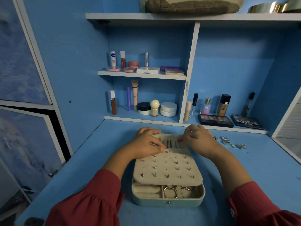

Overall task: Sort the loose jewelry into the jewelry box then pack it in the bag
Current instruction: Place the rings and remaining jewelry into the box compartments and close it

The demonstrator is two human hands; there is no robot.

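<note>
An open pale green jewelry box (167, 202) sits on the blue desk in front of me. A beige earring panel (167, 170) studded with several earrings lies over its tray; rings (171, 190) show in the front compartments beneath. My left hand (147, 141) rests on the box's upright lid (169, 141), thumb and fingers pinched at the panel's far edge. My right hand (197, 138) pinches something small at the hanging pieces in the lid; what it grips is too small to tell. Loose silver rings (230, 142) lie on the desk to the right.
Shelves behind the box hold cosmetics: bottles, jars (168, 109) and two dark eyeshadow palettes (215, 120). A brown bag (192, 5) lies on the top shelf. Cabinet doors stand to the left, a white side panel to the right.
</note>
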